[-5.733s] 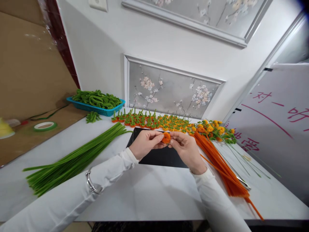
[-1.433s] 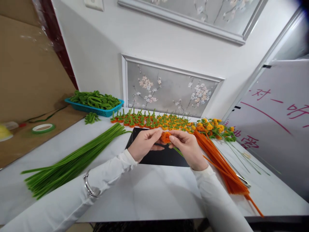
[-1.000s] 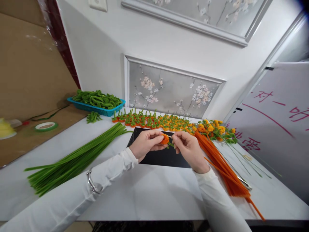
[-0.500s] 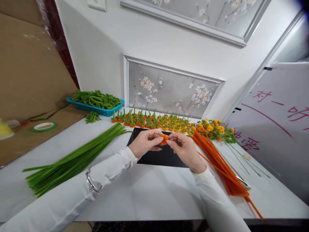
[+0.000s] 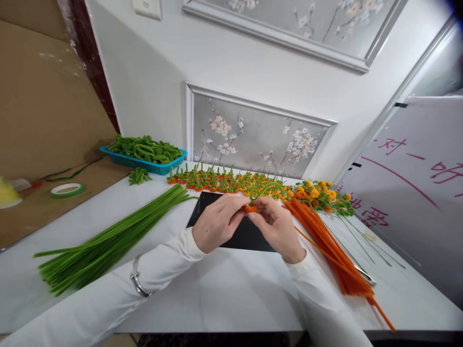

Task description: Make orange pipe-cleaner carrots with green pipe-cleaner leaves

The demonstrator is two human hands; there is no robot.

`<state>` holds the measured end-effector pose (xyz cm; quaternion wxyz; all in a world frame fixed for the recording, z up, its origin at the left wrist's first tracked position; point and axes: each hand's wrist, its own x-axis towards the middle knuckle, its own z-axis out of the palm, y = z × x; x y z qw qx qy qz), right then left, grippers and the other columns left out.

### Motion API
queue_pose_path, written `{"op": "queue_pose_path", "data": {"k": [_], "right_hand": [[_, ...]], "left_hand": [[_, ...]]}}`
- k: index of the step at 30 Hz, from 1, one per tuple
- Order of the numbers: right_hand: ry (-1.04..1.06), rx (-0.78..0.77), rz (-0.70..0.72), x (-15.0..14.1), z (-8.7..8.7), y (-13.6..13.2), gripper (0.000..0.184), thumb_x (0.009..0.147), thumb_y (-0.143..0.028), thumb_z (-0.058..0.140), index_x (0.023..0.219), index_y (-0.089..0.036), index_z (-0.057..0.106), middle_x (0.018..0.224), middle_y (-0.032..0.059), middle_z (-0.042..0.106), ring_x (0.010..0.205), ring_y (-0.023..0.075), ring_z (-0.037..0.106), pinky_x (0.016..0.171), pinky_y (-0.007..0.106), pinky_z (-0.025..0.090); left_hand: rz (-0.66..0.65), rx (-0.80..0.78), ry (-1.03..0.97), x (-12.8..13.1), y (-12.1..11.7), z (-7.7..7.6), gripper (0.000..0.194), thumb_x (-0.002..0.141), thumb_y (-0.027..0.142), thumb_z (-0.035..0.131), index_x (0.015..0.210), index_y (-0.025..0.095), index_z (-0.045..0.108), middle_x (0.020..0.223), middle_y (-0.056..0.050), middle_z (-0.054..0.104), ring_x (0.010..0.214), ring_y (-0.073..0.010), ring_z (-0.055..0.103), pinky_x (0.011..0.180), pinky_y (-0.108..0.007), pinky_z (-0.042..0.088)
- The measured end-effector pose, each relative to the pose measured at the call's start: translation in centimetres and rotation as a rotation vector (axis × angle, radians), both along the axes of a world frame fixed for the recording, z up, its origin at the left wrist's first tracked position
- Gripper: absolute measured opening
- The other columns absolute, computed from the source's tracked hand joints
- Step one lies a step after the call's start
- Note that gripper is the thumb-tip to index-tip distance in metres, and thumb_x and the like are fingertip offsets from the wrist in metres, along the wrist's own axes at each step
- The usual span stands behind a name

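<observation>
A person in white sleeves, a silver bangle over the left one, works at a white table (image 5: 224, 289) with an orange flower head (image 5: 250, 208) pinched between both hands. The flower is up off the tabletop, above a black mat (image 5: 248, 240), ridged orange side down and green side up. The left hand (image 5: 219, 222) is closed on it from the left, thumb and fingertips together; the right hand (image 5: 277, 224) grips its right side with thumb and fingers, so neither is nearer. From where I stand, the exact placing of the hidden fingertips cannot be told.

The line to watch is the short green stem (image 5: 251, 192): it stands nearly upright from the flower, between the hands. Beside it a longer green strand (image 5: 270, 185) rises and arcs rightward over the right hand. Green stems (image 5: 119, 236) lie fanned to the left, orange ones (image 5: 333, 250) to the right.
</observation>
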<state>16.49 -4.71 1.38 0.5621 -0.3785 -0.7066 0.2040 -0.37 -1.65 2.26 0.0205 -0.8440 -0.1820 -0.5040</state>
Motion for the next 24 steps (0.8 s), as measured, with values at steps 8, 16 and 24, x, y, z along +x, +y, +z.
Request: {"op": "queue_pose_path", "data": {"k": [8, 16, 24], "right_hand": [[0.008, 0.114, 0.018, 0.09, 0.12, -0.36, 0.016, 0.081, -0.027, 0.061, 0.096, -0.022, 0.057, 0.088, 0.0030, 0.060, 0.079, 0.0152, 0.059, 0.073, 0.029, 0.052], [0.009, 0.117, 0.041, 0.27, -0.01, -0.43, 0.018, 0.080, -0.025, 0.061, 0.098, -0.023, 0.057, 0.092, 0.0035, 0.059, 0.083, 0.0158, 0.058, 0.076, 0.030, 0.051], [0.056, -0.010, 0.148, 0.63, -0.25, 0.01, 0.021, 0.079, -0.029, 0.062, 0.099, -0.023, 0.056, 0.095, 0.0040, 0.060, 0.088, 0.0171, 0.061, 0.083, 0.033, 0.052]], "left_hand": [[0.003, -0.006, -0.062, -0.11, -0.37, 0.49, 0.020, 0.083, 0.013, 0.053, 0.102, 0.019, 0.056, 0.098, -0.008, 0.065, 0.096, -0.0184, 0.060, 0.086, -0.033, 0.050], [-0.103, -0.050, -0.079, -0.10, -0.48, 0.89, 0.015, 0.082, 0.010, 0.054, 0.093, 0.018, 0.061, 0.096, -0.009, 0.064, 0.094, -0.0180, 0.060, 0.084, -0.031, 0.049], [-0.104, -0.139, -0.017, -0.09, -0.13, 0.80, 0.013, 0.081, 0.010, 0.052, 0.089, 0.018, 0.059, 0.095, -0.009, 0.060, 0.091, -0.0177, 0.057, 0.081, -0.031, 0.048]]}}
